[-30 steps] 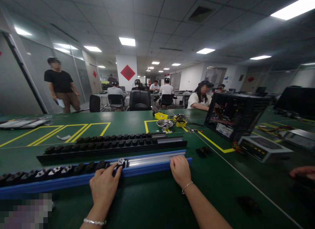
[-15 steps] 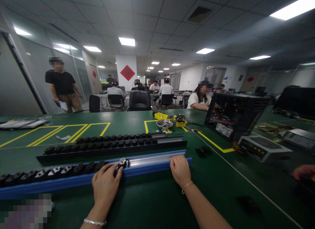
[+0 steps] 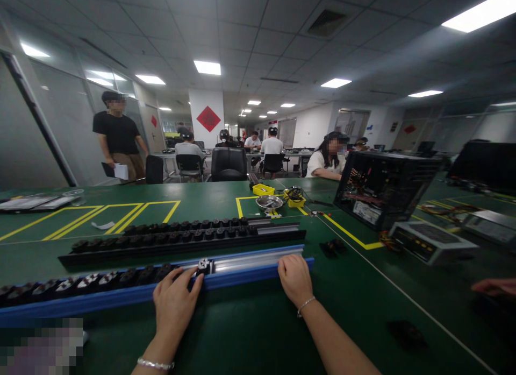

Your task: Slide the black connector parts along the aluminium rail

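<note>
A long blue power track [image 3: 245, 280] with a silvery channel lies across the bench in front of me. Several dark socket modules [image 3: 131, 276], some with whitish faces, sit in a row along its left half. The thumb and forefinger of my left hand [image 3: 176, 299] pinch a black socket module with a pale face [image 3: 203, 266] in the channel, just right of that row. My right hand [image 3: 295, 278] is closed around the track near its right end, fingertips hidden over the far edge.
Behind lie black tracks [image 3: 282, 238] filled with similar modules. A metal bowl [image 3: 269, 203], yellow bins [image 3: 263, 190], an open computer case [image 3: 387, 189] and a power supply [image 3: 433, 243] stand beyond. Another person's hand [image 3: 495, 287] is at the right edge. People sit and stand further off.
My left hand and the pinched socket module have shifted slightly right along the track. My right hand stays put. The standing person at the back left has moved right.
</note>
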### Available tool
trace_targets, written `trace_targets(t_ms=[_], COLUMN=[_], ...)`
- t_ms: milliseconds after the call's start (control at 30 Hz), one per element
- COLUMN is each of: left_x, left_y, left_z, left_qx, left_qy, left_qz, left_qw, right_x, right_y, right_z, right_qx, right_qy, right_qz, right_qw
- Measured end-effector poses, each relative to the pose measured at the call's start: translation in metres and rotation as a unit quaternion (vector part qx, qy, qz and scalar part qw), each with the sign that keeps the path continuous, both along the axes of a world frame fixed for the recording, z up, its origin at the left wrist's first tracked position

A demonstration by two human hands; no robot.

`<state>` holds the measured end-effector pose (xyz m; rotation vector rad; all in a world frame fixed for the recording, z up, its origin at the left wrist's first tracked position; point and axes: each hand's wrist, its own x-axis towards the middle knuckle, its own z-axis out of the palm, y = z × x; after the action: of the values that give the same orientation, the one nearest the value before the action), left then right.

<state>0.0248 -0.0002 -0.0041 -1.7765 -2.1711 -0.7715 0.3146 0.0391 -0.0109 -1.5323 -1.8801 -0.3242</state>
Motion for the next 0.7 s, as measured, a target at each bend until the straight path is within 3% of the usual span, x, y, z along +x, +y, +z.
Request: trace_targets(t_ms=[700], left_x=[0.0016], left_y=[0.0007], left_z=[-0.0003], left_qx=[-0.004], left_qy=[-0.009], left_qz=[-0.033], left_qw=[0.999], right_x=[0.0006], right_y=[0.0012], right_z=[-0.0009], right_qx=[0.001], right_qy=[-0.016], right_qz=[-0.004], right_qw=[1.0])
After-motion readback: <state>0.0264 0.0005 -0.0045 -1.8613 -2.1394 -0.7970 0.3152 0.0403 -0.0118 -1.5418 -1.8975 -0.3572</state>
